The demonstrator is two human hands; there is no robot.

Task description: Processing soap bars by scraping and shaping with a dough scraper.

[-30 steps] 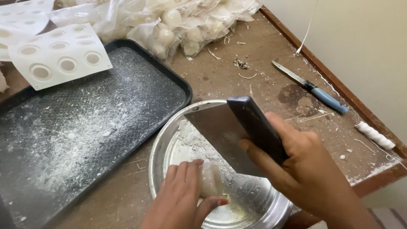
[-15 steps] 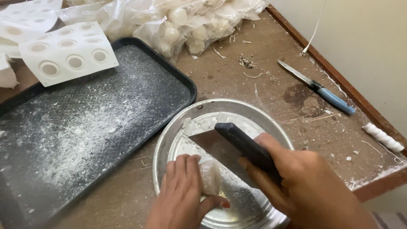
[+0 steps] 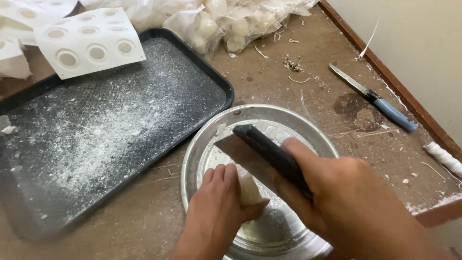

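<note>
Left hand (image 3: 219, 207) closes around a white lump (image 3: 249, 188) inside the round metal pan (image 3: 207, 144). Right hand (image 3: 337, 202) grips a black-handled scraper (image 3: 260, 154), blade apparently touching the lump.

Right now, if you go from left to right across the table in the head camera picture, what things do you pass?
Black tray dusted with white powder → left hand holding a white lump → round metal pan → right hand holding a flat scraper → blue-handled knife → white roll at the table's edge.
</note>
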